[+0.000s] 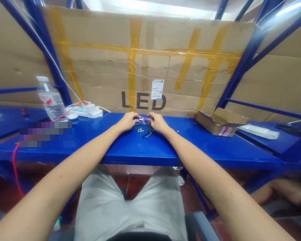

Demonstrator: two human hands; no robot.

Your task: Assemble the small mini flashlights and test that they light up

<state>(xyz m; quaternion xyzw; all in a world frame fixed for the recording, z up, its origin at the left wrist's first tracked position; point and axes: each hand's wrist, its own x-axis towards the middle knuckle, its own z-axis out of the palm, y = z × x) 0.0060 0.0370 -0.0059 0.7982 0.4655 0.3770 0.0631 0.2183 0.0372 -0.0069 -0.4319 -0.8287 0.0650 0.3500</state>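
Observation:
At the middle of the blue table, a small cluster of purple and silver metal clips (142, 119) lies between my two hands. My left hand (128, 121) curls its fingers against the cluster's left side. From the right, my right hand (158, 122) closes its fingertips on the same cluster. Which clip each hand grips is too small to tell. Just in front of them are several small metal rings (140, 130). A dark carabiner (147, 135) with a green part lies to the right of the rings, nearer the table's front edge.
An open cardboard box (219, 122) stands at the right of the blue table (140, 150). On the left are a water bottle (51, 100), a white power strip (86, 111) with cables, and a blurred-out object (43, 134). A large cardboard sheet (102, 73) rises behind. Another person's leg (281, 190) shows at lower right.

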